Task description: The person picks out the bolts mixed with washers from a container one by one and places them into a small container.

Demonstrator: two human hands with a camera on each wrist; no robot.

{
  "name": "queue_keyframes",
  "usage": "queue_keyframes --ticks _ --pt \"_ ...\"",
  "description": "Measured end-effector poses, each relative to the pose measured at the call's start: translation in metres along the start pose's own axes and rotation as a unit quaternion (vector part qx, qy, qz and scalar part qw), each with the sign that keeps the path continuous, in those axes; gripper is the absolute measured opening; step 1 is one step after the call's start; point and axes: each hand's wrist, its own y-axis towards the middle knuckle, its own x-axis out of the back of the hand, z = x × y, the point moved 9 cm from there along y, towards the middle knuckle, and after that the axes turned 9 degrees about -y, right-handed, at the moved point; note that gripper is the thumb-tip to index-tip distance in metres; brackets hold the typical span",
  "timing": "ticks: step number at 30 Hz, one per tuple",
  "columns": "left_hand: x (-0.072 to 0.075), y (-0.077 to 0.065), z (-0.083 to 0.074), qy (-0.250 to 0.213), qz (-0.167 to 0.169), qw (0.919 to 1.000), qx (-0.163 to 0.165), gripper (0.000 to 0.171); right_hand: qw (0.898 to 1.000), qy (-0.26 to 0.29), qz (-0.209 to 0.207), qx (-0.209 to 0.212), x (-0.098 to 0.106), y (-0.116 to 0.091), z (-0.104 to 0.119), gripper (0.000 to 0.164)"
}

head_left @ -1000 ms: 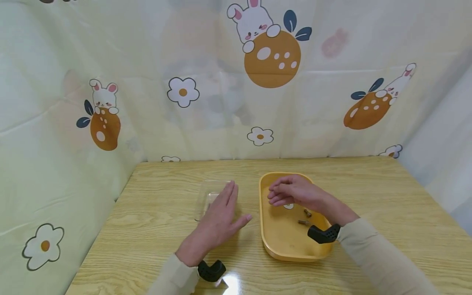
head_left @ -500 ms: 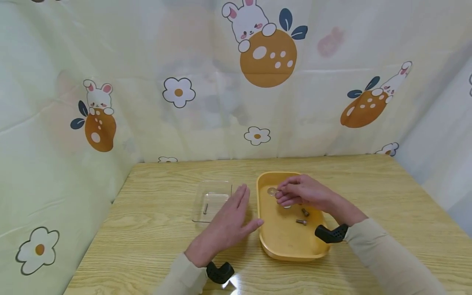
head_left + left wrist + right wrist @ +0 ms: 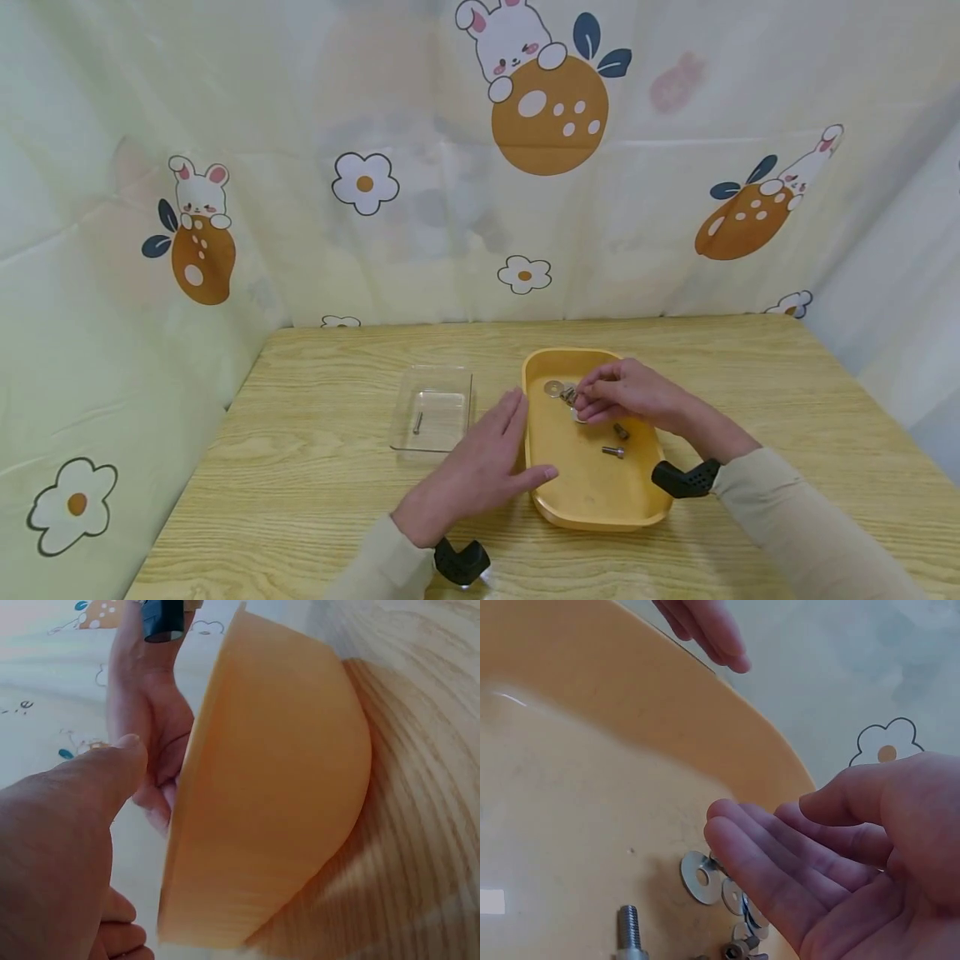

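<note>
My right hand point(image 3: 630, 392) hovers inside the yellow plastic tub point(image 3: 588, 496), fingers loosely bent and nothing visible in its palm. Just below its fingertips lie several metal washers point(image 3: 701, 877) and a socket-head bolt point(image 3: 739, 948), partly hidden by the hand. Nearer the front of the tub are two more bolts, one lying flat point(image 3: 612, 452) and one darker bolt point(image 3: 621, 431). At the tub's left rim is my left hand point(image 3: 480, 462), its fingers straight; whether they touch the rim I cannot tell.
Left of the tub stands a shallow clear plastic box point(image 3: 450, 410) with one screw point(image 3: 417, 423) in it. Both containers rest on a wood-grain table point(image 3: 300, 483). A patterned curtain point(image 3: 420, 250) hangs behind and beside the table.
My left hand has moved right, from partly covering the clear box to the tub's left rim. My right hand has shifted slightly right, uncovering washers and bolts.
</note>
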Motion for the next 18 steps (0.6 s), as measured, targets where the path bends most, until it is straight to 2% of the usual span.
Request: queue_keyframes --ticks 3,6,9,11,14,18 --pt "-0.004 0.0 -0.002 -0.003 0.01 0.9999 0.004 0.101 0.999 -0.033 -0.012 -0.001 0.002 -0.001 0.001 0.037" --pt "-0.006 0.0 -0.004 0.011 0.014 0.9998 0.006 0.102 0.996 -0.089 -0.025 -0.004 0.004 -0.002 0.002 0.033" --pt "-0.008 0.001 -0.005 0.039 0.012 0.9992 0.002 0.102 0.984 -0.174 -0.04 -0.001 0.003 -0.002 0.006 0.025" --pt "-0.008 0.002 -0.007 0.057 0.01 0.9983 0.0 0.101 0.968 -0.248 -0.048 0.012 0.001 -0.003 0.011 0.019" --pt "-0.011 0.003 -0.008 0.074 0.007 0.9972 0.002 0.1 0.934 -0.349 -0.06 0.045 -0.005 -0.003 0.02 0.013" --pt "-0.016 0.004 -0.008 0.091 0.004 0.9959 0.005 0.099 0.894 -0.433 -0.076 0.084 -0.012 -0.004 0.027 0.019"
